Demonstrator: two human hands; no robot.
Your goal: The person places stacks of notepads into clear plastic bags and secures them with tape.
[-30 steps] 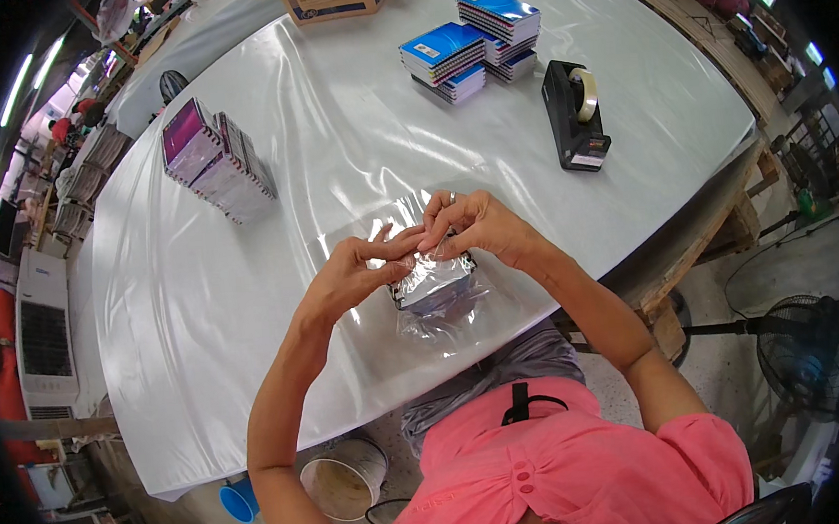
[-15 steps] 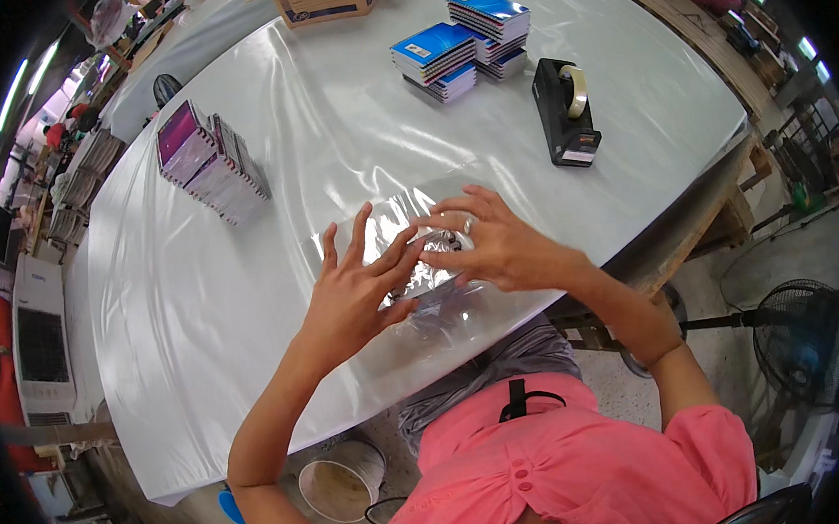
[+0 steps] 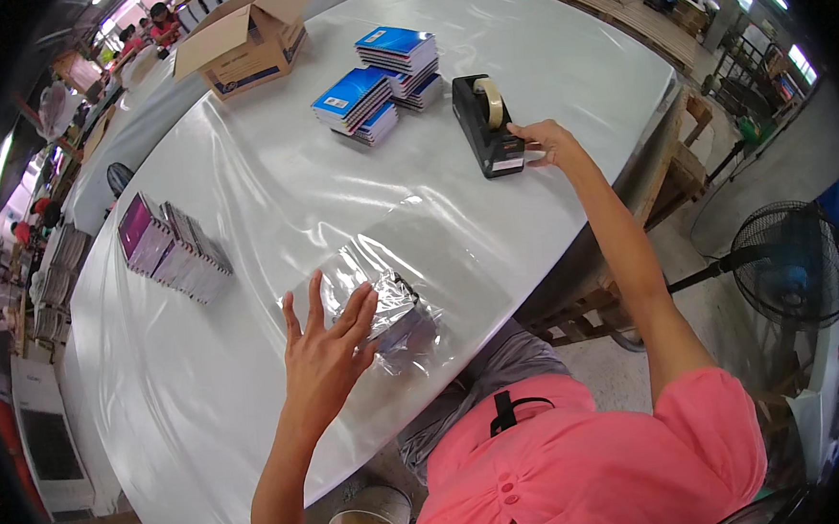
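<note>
My left hand [image 3: 327, 362] lies with fingers spread over the near left side of a clear plastic wrap [image 3: 361, 256]. Inside the wrap is a small bundle [image 3: 399, 326] with a dark spiral binding along one edge; glare on the film hides its cover. Out to the right, my right hand [image 3: 549, 143] is at the front right corner of a black tape dispenser [image 3: 489, 138], fingers curled against it. A roll of clear yellowish tape [image 3: 492, 102] sits in the dispenser. Whether a strip of tape is between the fingers is too small to tell.
Stacks of blue spiral notebooks [image 3: 352, 98] stand left of the dispenser. At the left is a plastic-wrapped stack of purple-covered notebooks [image 3: 164, 244]. An open cardboard box [image 3: 248, 51] stands on the far side. A bucket [image 3: 368, 520] is below the table's near edge; a fan [image 3: 789, 263] stands right.
My right hand has left the wrapped bundle and reached to the tape dispenser. My left hand stays on the wrap. The whole view has shifted, with the table things further left.
</note>
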